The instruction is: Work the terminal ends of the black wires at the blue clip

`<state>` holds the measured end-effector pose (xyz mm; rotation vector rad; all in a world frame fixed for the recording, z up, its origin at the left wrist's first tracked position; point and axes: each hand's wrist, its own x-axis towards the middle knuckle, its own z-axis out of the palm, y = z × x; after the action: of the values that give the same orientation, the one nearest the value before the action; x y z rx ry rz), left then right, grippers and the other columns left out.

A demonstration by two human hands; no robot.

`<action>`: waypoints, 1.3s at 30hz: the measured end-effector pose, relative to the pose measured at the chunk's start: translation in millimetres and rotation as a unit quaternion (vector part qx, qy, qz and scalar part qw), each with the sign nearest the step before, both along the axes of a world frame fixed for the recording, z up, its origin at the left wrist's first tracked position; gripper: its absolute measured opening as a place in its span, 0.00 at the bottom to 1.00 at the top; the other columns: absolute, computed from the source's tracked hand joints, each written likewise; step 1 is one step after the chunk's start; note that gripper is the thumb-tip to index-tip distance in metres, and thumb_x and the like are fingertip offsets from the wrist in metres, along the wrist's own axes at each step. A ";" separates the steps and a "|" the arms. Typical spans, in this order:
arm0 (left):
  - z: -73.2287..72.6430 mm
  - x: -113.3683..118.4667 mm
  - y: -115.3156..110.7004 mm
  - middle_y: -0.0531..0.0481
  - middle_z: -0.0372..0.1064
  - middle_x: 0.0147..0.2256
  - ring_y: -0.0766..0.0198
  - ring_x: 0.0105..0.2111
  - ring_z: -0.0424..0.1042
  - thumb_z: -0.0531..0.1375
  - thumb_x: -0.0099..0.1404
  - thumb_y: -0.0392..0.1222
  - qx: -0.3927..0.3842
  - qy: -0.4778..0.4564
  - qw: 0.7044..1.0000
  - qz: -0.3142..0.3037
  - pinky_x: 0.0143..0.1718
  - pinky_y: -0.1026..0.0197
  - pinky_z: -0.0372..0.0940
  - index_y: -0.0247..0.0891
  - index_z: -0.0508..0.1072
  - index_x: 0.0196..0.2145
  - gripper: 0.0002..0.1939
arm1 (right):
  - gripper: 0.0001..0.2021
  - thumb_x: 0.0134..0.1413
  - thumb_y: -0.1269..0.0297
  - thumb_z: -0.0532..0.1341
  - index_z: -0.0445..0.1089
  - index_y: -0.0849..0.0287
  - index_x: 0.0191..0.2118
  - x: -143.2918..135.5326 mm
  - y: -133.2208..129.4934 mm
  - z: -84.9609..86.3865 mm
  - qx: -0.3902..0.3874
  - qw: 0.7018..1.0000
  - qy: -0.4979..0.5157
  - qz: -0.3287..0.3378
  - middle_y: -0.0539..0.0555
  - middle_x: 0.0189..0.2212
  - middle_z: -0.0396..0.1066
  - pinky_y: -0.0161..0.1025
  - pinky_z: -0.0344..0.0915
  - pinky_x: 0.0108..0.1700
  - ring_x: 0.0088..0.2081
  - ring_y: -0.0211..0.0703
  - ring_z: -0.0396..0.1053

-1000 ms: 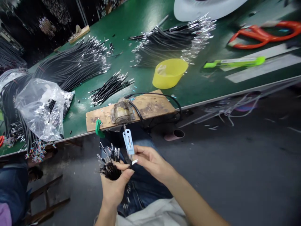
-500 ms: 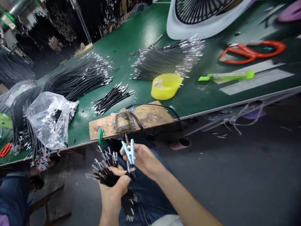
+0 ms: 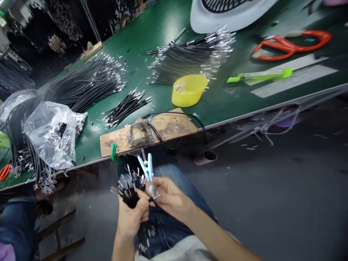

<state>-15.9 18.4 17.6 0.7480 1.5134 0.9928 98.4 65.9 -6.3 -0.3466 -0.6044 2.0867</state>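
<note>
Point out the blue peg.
In the head view, the blue peg is left of and below centre, between the wooden board above it and the right hand below.

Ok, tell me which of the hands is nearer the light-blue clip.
Right. The right hand is just beside the lower end of the light-blue clip; the left hand is farther off, below and to the left in view, around a bundle of black cables.

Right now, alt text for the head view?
A person's left hand holds a bundle of black cables while the right hand is at one cable's end, below a blue clothespin. Beyond, a green table holds more cables and orange-handled scissors.
</note>
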 end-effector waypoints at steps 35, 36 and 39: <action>8.7 6.2 -2.3 0.46 0.73 0.24 0.52 0.28 0.72 0.68 0.46 0.43 0.123 0.102 0.985 0.071 0.35 0.50 0.67 0.41 0.77 0.21 0.06 | 0.21 0.39 0.44 0.64 0.68 0.59 0.21 8.7 36.7 -21.2 -0.052 0.992 -0.091 -0.067 0.47 0.16 0.61 0.35 0.59 0.25 0.21 0.36 0.59; 6.9 5.3 -4.5 0.46 0.74 0.25 0.52 0.28 0.72 0.68 0.45 0.43 0.112 0.106 0.985 0.072 0.33 0.51 0.68 0.42 0.77 0.21 0.05 | 0.20 0.39 0.45 0.66 0.69 0.60 0.21 13.0 32.5 -22.8 -0.042 0.988 -0.118 -0.089 0.47 0.17 0.61 0.35 0.58 0.25 0.21 0.35 0.58; 1.4 2.9 -8.6 0.47 0.73 0.22 0.59 0.20 0.68 0.66 0.49 0.45 0.048 0.090 0.992 0.070 0.20 0.60 0.64 0.42 0.80 0.29 0.08 | 0.17 0.42 0.50 0.66 0.69 0.60 0.22 22.9 18.7 -20.0 0.021 0.958 -0.229 -0.169 0.48 0.19 0.62 0.36 0.56 0.25 0.22 0.36 0.57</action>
<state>-13.0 9.8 19.0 0.8272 1.7020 1.1337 121.3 84.6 -26.2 -0.8615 -0.7945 1.6660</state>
